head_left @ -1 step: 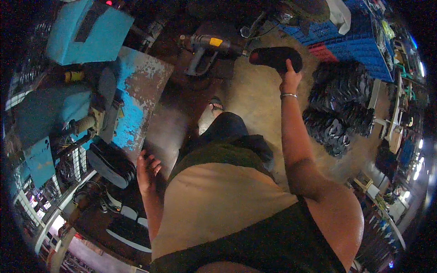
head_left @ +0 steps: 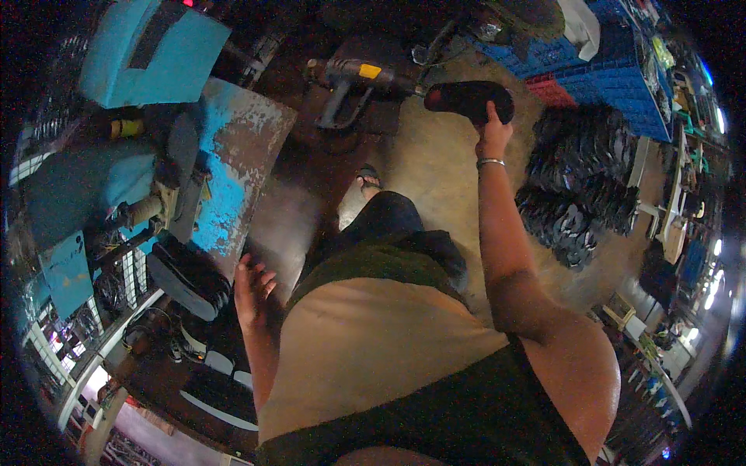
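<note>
My right hand [head_left: 493, 133] reaches far forward and is closed on the near end of a dark shoe upper [head_left: 458, 96], its thumb lying over it. The upper's other end, with a reddish patch, sits right at the nozzle of a heat gun [head_left: 350, 84]. That gun is dark with a yellow label and lies on its side. My left hand [head_left: 253, 289] is by the edge of a worn blue metal table [head_left: 225, 186]. Its fingers are apart and loosely bent, with nothing in them.
Dark piles of shoe parts [head_left: 579, 147] lie on the floor at right, below blue crates [head_left: 606, 89]. At left stand a blue machine housing [head_left: 155, 58] and a spool of cord [head_left: 144, 211]. Dark shoe soles [head_left: 186, 276] are stacked beside my left hand.
My right hand and the shoe upper have shifted very slightly to the left, toward the heat gun. My left hand stays in place.
</note>
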The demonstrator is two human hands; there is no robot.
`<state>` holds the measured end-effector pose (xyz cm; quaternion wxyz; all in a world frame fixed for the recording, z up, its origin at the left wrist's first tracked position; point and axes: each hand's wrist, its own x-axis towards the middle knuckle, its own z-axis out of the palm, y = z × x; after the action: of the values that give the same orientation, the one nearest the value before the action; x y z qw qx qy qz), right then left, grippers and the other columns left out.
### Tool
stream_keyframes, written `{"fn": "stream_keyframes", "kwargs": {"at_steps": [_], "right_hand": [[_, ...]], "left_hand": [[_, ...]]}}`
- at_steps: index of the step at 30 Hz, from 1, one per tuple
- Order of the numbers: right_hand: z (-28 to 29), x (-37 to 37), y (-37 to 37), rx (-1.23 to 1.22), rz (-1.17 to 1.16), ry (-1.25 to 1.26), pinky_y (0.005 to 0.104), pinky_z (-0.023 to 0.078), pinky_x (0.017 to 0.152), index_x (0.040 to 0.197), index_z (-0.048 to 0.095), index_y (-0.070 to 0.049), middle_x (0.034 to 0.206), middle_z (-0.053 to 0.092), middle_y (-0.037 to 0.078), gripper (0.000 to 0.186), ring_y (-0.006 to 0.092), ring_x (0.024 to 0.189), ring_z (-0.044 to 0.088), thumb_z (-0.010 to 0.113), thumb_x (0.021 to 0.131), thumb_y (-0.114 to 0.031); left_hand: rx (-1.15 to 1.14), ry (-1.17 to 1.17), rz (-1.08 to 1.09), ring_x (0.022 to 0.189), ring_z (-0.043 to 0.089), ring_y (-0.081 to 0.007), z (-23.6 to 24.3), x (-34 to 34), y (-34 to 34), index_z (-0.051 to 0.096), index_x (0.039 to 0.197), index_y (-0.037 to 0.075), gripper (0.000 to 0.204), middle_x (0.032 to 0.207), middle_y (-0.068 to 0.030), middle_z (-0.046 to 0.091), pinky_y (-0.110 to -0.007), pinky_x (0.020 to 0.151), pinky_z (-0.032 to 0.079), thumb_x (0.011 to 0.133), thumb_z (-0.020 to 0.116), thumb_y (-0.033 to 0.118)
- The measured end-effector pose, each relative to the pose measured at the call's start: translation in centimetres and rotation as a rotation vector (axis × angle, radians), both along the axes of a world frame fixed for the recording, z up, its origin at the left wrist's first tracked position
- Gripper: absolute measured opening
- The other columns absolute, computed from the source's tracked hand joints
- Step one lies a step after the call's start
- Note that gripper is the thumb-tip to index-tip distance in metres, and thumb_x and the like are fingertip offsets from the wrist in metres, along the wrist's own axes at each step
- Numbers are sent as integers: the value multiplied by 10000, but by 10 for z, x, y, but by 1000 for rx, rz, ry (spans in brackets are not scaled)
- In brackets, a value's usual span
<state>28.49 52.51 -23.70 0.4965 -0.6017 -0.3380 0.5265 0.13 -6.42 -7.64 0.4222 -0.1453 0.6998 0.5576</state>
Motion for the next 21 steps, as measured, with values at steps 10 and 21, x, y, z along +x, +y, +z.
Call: {"fn": "stream_keyframes", "kwargs": {"at_steps": [10, 21], "right_hand": [[-6, 1, 6, 42, 245, -721, 433, 524, 1054, 1283, 694, 77, 1303, 732, 192, 730, 320, 1161, 687, 809, 912, -541], [125, -39, 5, 605, 260, -620, 379, 600, 799, 1354, 665, -5, 1130, 755, 114, 536, 258, 925, 714, 838, 937, -294]], "left_hand": [[-74, 113, -29, 1046, 664, -195, 1, -16, 19, 516, 1546, 155, 639, 1273, -76, 643, -352, 899, 510, 1055, 624, 550], [-376, 1126, -467, 1481, 429, -448, -38, -130, 103, 538, 1526, 129, 750, 1575, -251, 466, -542, 1206, 392, 872, 846, 331]]}}
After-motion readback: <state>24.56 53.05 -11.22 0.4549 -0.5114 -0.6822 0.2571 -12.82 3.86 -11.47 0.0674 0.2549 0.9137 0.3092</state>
